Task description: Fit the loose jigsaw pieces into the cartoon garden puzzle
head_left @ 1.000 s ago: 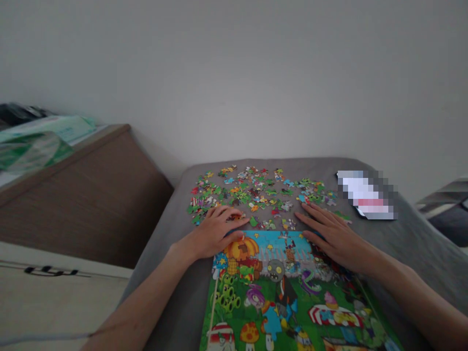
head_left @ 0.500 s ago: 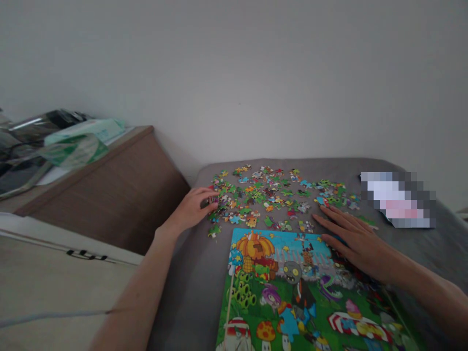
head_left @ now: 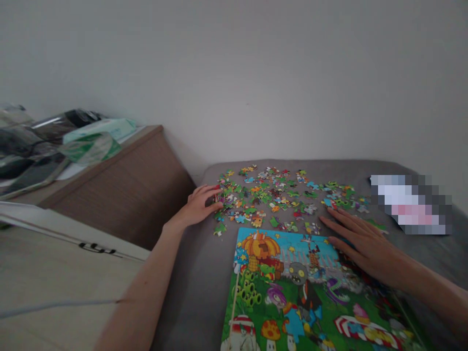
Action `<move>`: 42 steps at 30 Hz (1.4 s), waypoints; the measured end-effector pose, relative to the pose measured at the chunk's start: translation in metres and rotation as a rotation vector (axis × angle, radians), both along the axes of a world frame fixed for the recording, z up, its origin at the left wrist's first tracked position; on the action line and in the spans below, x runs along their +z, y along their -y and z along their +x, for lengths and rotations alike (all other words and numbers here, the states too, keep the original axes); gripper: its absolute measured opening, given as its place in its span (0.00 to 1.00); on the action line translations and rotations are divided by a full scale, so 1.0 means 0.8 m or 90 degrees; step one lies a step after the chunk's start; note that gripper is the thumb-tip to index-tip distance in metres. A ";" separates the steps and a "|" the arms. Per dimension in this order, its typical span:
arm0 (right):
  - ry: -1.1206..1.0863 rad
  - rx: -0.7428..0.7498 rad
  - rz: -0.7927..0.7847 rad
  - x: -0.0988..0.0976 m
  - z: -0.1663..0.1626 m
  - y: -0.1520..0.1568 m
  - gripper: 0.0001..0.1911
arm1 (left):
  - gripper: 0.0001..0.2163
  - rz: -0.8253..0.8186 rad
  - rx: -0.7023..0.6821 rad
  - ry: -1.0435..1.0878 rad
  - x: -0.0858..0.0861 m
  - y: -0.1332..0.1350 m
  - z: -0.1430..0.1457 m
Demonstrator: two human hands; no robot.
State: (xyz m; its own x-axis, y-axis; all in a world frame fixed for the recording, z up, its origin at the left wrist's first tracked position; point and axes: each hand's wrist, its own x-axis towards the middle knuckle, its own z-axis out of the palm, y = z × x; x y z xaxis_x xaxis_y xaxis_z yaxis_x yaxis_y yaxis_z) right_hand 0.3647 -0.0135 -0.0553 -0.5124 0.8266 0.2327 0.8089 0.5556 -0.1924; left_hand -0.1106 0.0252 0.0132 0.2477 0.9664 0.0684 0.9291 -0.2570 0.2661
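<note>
Loose jigsaw puzzle pieces [head_left: 263, 192] lie scattered over the grey cloth. At their left edge is my left hand [head_left: 199, 207], its thumb and fingers apart around a few pieces; no piece is plainly gripped. Nearer to me lies a puzzle board [head_left: 270, 292] with a colourful cartoon picture of a pumpkin, plants and a zombie. Across its upper right corner stretches my right hand [head_left: 363, 243], flat with the fingers spread. Its fingertips reach the pieces at the right, and it hides that part of the board.
A grey cloth-covered surface [head_left: 193, 287] carries everything and meets a plain wall behind. On the right lies a flat, pixelated item [head_left: 409, 207]. A brown wooden cabinet [head_left: 120, 180] stands at left, topped with plastic packages [head_left: 95, 141]. A pale cable [head_left: 62, 307] crosses the lower left.
The view has turned slightly left, so everything sits further right. My left hand's fingers and thumb have spread a little wider. My right hand stays on the board's corner.
</note>
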 end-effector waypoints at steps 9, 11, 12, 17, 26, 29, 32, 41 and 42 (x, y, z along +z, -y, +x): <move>0.008 0.000 0.006 0.002 -0.001 -0.001 0.30 | 0.19 0.029 0.002 -0.001 -0.005 -0.005 0.003; 0.007 -0.001 0.003 0.001 -0.001 0.000 0.30 | 0.17 0.050 0.001 0.015 -0.006 -0.006 0.004; 0.007 -0.002 0.001 0.001 0.000 0.000 0.30 | 0.16 0.059 0.001 0.025 -0.007 -0.007 0.005; 0.006 -0.009 -0.001 0.000 0.000 0.000 0.29 | 0.13 0.099 0.022 0.066 -0.012 -0.012 0.015; 0.023 -0.006 0.012 0.001 -0.001 0.000 0.30 | 0.13 0.078 0.043 0.141 -0.016 -0.012 0.034; 0.029 0.002 0.014 -0.001 0.000 0.000 0.30 | 0.14 0.059 0.014 0.163 -0.012 -0.007 0.037; 0.029 0.004 0.016 -0.003 0.002 0.000 0.31 | 0.18 0.041 -0.055 0.200 -0.011 -0.005 0.037; 0.020 -0.006 0.004 -0.002 0.000 0.000 0.30 | 0.16 0.129 -0.026 0.176 -0.013 -0.010 0.028; 0.018 -0.004 0.006 -0.001 0.000 0.000 0.30 | 0.15 0.136 -0.025 0.147 -0.014 -0.010 0.028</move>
